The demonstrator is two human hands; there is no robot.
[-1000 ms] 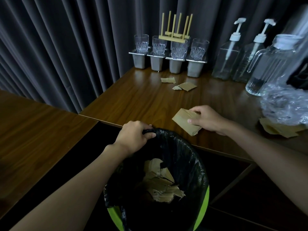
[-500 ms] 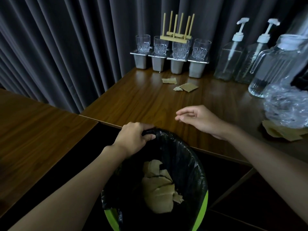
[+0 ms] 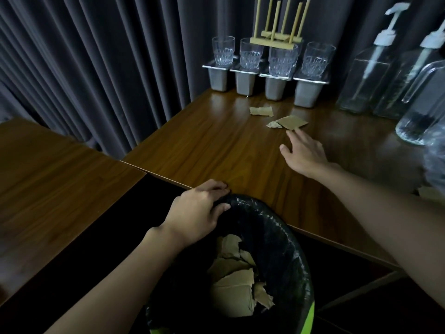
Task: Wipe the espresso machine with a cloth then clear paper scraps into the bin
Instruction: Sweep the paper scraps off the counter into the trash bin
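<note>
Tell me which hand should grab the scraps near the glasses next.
Right. The right hand is open, fingertips just short of the paper scraps, while the left hand grips the bin rim.

— How is the light?
— Dim all over. A pale sheen lies on the table (image 3: 204, 145) toward twelve o'clock, under the glasses (image 3: 250, 54).
— Any blur?
— The right hand (image 3: 304, 153) at two o'clock is slightly smeared; the left hand (image 3: 197, 210) on the bin (image 3: 289, 237) is sharp. The bottles (image 3: 361, 75) at two o'clock look soft and lean outward.
— Shadows?
— The bin's depth and the gap at eight o'clock go near black; its liner glints. At ten o'clock the curtain (image 3: 96, 68) bows with the wide lens.
</note>
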